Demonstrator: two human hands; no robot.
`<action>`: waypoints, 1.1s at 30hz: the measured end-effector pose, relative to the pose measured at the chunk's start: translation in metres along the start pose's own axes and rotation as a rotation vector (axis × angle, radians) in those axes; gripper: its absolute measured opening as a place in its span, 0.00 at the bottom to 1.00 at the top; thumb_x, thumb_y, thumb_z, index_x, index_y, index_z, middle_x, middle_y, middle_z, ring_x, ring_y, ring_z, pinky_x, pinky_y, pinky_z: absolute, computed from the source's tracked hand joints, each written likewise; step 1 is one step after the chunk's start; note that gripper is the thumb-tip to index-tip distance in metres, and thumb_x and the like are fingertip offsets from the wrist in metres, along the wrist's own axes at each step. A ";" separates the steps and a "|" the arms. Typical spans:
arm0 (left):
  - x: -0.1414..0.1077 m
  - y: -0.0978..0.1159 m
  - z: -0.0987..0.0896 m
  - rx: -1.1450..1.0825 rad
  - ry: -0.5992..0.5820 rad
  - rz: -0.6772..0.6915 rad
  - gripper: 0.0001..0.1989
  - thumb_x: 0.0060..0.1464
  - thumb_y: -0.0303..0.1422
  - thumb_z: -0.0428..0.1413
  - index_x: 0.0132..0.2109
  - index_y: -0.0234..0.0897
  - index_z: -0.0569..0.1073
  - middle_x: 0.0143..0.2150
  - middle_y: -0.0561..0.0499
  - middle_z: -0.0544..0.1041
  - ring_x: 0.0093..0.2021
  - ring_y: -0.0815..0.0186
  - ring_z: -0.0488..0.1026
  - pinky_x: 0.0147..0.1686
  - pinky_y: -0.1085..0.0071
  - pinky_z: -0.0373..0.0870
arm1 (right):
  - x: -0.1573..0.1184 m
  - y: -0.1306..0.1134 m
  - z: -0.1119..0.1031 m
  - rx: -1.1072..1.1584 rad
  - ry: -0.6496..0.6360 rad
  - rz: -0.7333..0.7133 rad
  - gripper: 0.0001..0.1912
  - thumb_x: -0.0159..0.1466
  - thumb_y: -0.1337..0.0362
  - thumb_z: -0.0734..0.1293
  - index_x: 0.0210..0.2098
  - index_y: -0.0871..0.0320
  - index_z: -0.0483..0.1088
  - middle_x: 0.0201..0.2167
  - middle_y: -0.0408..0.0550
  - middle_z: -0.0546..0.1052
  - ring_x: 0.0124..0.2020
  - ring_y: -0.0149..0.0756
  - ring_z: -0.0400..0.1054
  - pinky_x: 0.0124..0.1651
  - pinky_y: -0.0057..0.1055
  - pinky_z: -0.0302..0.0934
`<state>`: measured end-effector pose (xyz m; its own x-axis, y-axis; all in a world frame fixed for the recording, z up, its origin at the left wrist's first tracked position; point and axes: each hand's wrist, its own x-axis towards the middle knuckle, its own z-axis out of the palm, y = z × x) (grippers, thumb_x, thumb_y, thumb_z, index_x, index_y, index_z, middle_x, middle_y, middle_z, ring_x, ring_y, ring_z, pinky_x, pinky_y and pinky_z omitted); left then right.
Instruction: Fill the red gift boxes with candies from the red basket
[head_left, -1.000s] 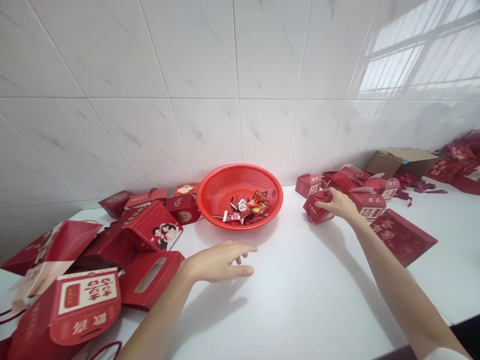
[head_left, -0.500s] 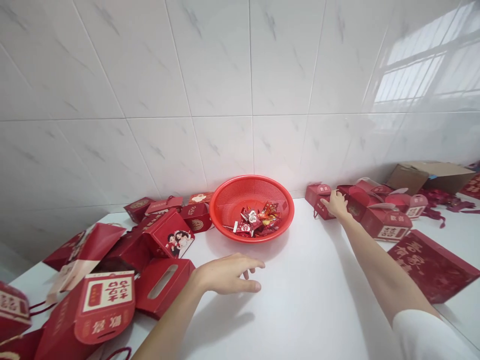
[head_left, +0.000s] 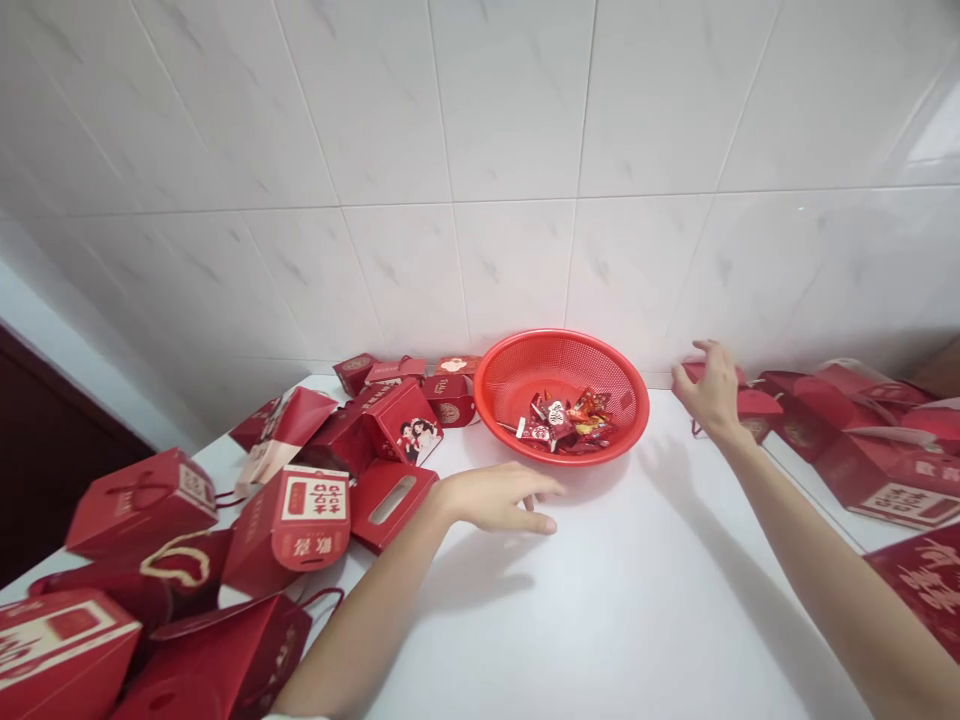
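My left hand [head_left: 501,499] hovers over the white table in front of the red basket [head_left: 562,455], fingers apart and holding nothing. Inside the basket lie several wrapped sweets [head_left: 577,420], mostly red with some orange. My right hand [head_left: 709,392] is raised to the right of the basket with its fingers spread and nothing in them. Behind and beside it sits a small red box [head_left: 756,410], partly hidden by the hand.
Many red gift boxes [head_left: 307,520] are heaped on the left of the white table [head_left: 622,600]. More red boxes [head_left: 885,460] stand at the right, with a dark red box [head_left: 919,580] nearer. A tiled wall [head_left: 517,260] rises behind.
The view has turned left, so the basket and boxes appear further right. My right hand has come off the small boxes towards the basket. My left hand stays open near the basket.
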<state>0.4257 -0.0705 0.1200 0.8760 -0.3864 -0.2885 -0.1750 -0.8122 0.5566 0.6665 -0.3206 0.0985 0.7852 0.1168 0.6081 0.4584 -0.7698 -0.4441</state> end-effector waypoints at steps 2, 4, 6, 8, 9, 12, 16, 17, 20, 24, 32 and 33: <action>-0.010 -0.004 -0.010 -0.006 0.111 0.015 0.24 0.61 0.41 0.55 0.62 0.39 0.70 0.60 0.45 0.74 0.56 0.58 0.73 0.55 0.66 0.67 | -0.016 -0.034 -0.005 0.119 0.033 -0.102 0.23 0.65 0.62 0.57 0.59 0.60 0.61 0.60 0.65 0.67 0.65 0.52 0.59 0.63 0.51 0.56; -0.023 -0.011 -0.023 0.029 0.331 0.009 0.21 0.62 0.42 0.53 0.59 0.41 0.72 0.61 0.47 0.73 0.60 0.58 0.70 0.59 0.66 0.65 | -0.039 -0.066 -0.009 0.259 0.012 -0.260 0.19 0.66 0.61 0.57 0.55 0.58 0.64 0.58 0.63 0.69 0.63 0.51 0.62 0.61 0.50 0.59; -0.037 -0.022 -0.037 0.099 0.653 -0.080 0.20 0.62 0.42 0.52 0.57 0.42 0.74 0.63 0.48 0.71 0.63 0.57 0.66 0.63 0.63 0.61 | -0.066 -0.092 -0.010 0.372 -0.048 -0.420 0.14 0.68 0.61 0.58 0.51 0.55 0.67 0.59 0.61 0.70 0.62 0.49 0.63 0.62 0.49 0.59; -0.049 -0.039 -0.048 0.176 0.945 -0.246 0.19 0.61 0.40 0.52 0.56 0.41 0.74 0.64 0.47 0.69 0.65 0.55 0.64 0.66 0.60 0.57 | -0.090 -0.110 -0.007 0.472 -0.119 -0.547 0.11 0.68 0.63 0.58 0.48 0.54 0.68 0.58 0.60 0.70 0.60 0.47 0.66 0.60 0.47 0.61; -0.054 -0.049 -0.052 0.199 1.045 -0.346 0.20 0.61 0.39 0.51 0.57 0.40 0.73 0.63 0.45 0.69 0.65 0.55 0.64 0.67 0.59 0.57 | -0.100 -0.116 -0.005 0.509 -0.157 -0.594 0.11 0.69 0.64 0.58 0.48 0.54 0.68 0.58 0.60 0.70 0.60 0.46 0.67 0.60 0.46 0.62; -0.066 -0.079 -0.061 0.182 1.105 -0.657 0.24 0.59 0.37 0.52 0.61 0.34 0.70 0.64 0.38 0.69 0.66 0.50 0.64 0.65 0.56 0.59 | -0.119 -0.125 0.004 0.564 -0.255 -0.667 0.11 0.69 0.65 0.58 0.49 0.54 0.68 0.58 0.60 0.70 0.60 0.46 0.67 0.59 0.45 0.63; -0.073 -0.103 -0.064 0.085 0.980 -0.799 0.23 0.58 0.28 0.50 0.60 0.31 0.71 0.60 0.36 0.74 0.62 0.51 0.70 0.63 0.59 0.63 | -0.121 -0.129 0.011 0.581 -0.347 -0.633 0.10 0.69 0.65 0.58 0.47 0.54 0.68 0.57 0.59 0.71 0.58 0.46 0.68 0.58 0.46 0.63; -0.073 -0.105 -0.063 0.061 0.964 -0.790 0.23 0.57 0.27 0.50 0.59 0.31 0.72 0.58 0.37 0.76 0.60 0.52 0.72 0.61 0.60 0.65 | -0.121 -0.130 0.012 0.596 -0.351 -0.622 0.10 0.69 0.65 0.58 0.46 0.54 0.68 0.57 0.59 0.71 0.58 0.46 0.68 0.58 0.45 0.64; -0.068 -0.098 -0.062 0.030 0.950 -0.733 0.22 0.53 0.25 0.53 0.56 0.31 0.75 0.53 0.38 0.79 0.53 0.54 0.77 0.55 0.63 0.70 | -0.118 -0.135 0.013 0.640 -0.355 -0.600 0.09 0.68 0.66 0.59 0.44 0.55 0.69 0.56 0.59 0.71 0.55 0.45 0.70 0.56 0.42 0.65; -0.056 -0.072 -0.059 0.089 0.963 -0.647 0.20 0.48 0.25 0.56 0.50 0.35 0.79 0.45 0.45 0.82 0.46 0.56 0.79 0.49 0.65 0.72 | -0.116 -0.147 0.012 0.682 -0.380 -0.596 0.07 0.68 0.66 0.60 0.42 0.55 0.69 0.54 0.58 0.73 0.51 0.43 0.72 0.51 0.39 0.66; -0.033 -0.013 -0.033 -0.186 0.978 -0.271 0.15 0.47 0.28 0.55 0.43 0.37 0.79 0.29 0.53 0.78 0.30 0.63 0.77 0.33 0.70 0.73 | -0.120 -0.181 0.014 0.733 -0.500 -0.466 0.11 0.64 0.57 0.68 0.43 0.55 0.68 0.40 0.49 0.78 0.37 0.39 0.73 0.40 0.35 0.67; -0.030 -0.009 -0.029 -0.245 0.947 -0.220 0.14 0.48 0.29 0.55 0.43 0.36 0.78 0.29 0.53 0.78 0.29 0.64 0.76 0.31 0.70 0.73 | -0.120 -0.182 0.013 0.767 -0.522 -0.442 0.10 0.63 0.58 0.68 0.42 0.55 0.68 0.38 0.47 0.79 0.35 0.38 0.73 0.40 0.34 0.67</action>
<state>0.4137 -0.0392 0.1463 0.8932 0.3555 0.2754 0.0383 -0.6704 0.7410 0.4945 -0.1864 0.0977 0.4806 0.6916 0.5391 0.7495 -0.0048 -0.6620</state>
